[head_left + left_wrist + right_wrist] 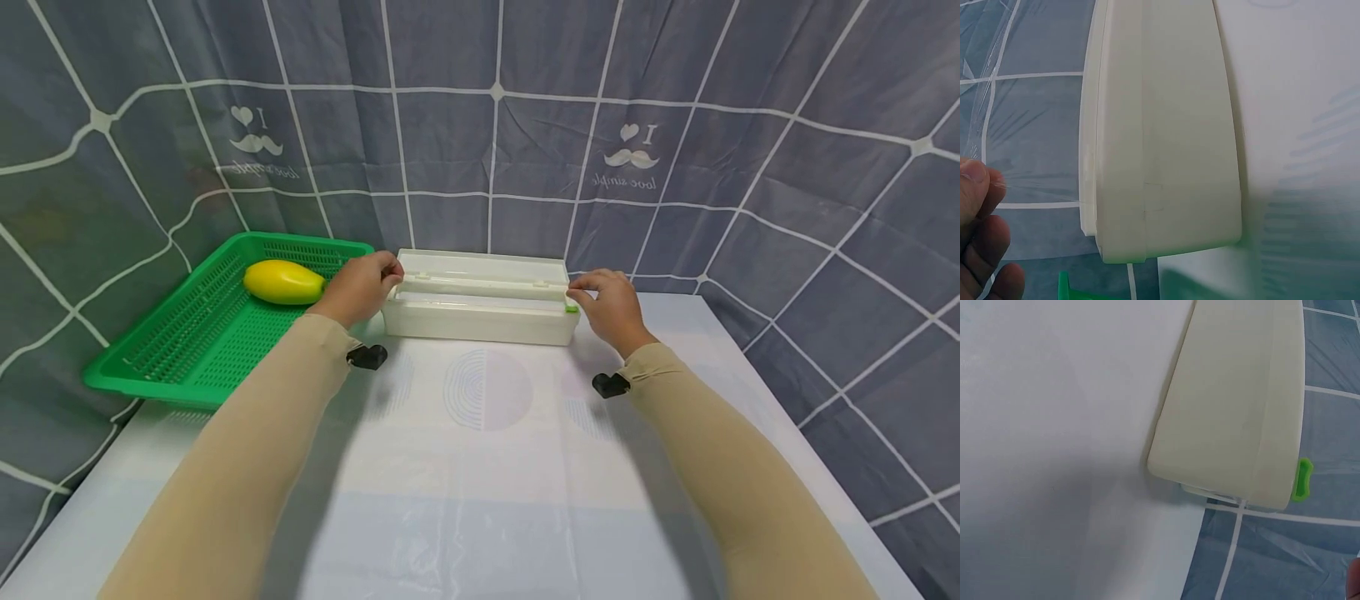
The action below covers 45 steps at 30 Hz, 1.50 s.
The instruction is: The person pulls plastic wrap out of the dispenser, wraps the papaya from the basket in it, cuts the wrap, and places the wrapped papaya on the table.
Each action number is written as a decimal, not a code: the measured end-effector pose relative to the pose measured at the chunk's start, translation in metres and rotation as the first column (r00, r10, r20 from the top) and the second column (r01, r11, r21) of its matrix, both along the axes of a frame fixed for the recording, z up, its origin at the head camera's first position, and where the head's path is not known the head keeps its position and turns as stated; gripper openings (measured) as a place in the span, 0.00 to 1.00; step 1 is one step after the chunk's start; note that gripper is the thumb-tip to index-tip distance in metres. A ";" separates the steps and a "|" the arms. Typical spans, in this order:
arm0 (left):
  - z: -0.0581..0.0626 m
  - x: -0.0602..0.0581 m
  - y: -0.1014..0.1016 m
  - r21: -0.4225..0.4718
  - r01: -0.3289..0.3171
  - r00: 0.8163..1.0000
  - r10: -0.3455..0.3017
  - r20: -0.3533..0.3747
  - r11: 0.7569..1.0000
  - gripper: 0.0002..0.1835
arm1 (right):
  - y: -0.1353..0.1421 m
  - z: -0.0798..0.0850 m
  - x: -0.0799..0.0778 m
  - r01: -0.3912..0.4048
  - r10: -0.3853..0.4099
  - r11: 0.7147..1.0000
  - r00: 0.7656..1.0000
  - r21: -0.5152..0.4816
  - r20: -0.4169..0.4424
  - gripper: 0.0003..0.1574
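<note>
As film [1029,181] spans between our two grips along the box [480,322], we pinch its left end in our left hand [360,287] and its right end in our right hand [611,308]; leftward sits a basket [157,389].

Bright, even light in the head view; soft shadows and faint glare on the surface [510,467], sleeves [225,467] stretched by wide-angle distortion toward the lower corners. Both wrist views are dimmer.
</note>
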<state>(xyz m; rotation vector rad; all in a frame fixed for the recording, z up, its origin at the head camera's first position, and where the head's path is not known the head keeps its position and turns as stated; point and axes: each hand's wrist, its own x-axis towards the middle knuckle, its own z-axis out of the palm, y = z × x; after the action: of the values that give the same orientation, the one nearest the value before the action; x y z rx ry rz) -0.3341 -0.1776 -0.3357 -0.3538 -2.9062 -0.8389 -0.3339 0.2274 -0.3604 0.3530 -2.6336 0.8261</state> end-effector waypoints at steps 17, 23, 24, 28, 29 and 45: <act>0.013 0.009 0.002 -0.023 -0.025 0.995 0.023 -0.094 0.999 0.09 | -0.002 0.016 0.011 0.016 -0.016 1.000 0.999 0.007 -0.047 0.13; 0.019 0.013 0.001 -0.034 -0.026 0.994 0.023 -0.108 0.999 0.09 | -0.001 0.019 0.014 0.003 -0.003 1.000 0.998 -0.004 -0.066 0.12; 0.020 0.013 0.001 -0.034 -0.025 0.994 0.021 -0.111 0.999 0.09 | -0.001 0.020 0.014 0.001 -0.001 1.000 0.998 -0.004 -0.069 0.12; 0.021 0.015 0.001 -0.027 -0.022 0.992 0.018 -0.121 0.999 0.09 | 0.000 0.023 0.016 -0.001 0.000 1.000 0.997 -0.002 -0.083 0.10; 0.022 0.015 0.001 -0.025 -0.022 0.992 0.018 -0.124 0.999 0.09 | 0.000 0.024 0.017 -0.001 0.001 1.000 0.996 -0.003 -0.087 0.10; 0.028 0.026 -0.003 0.020 -0.006 0.985 0.010 -0.174 1.000 0.10 | -0.001 0.038 0.030 -0.009 0.006 1.000 0.987 -0.018 -0.159 0.09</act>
<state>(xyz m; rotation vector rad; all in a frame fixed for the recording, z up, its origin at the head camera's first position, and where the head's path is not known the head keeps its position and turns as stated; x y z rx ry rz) -0.3083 -0.1803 -0.3081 -0.3924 -2.7350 -0.7920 -0.3041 0.2262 -0.3224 0.4069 -2.4770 0.7910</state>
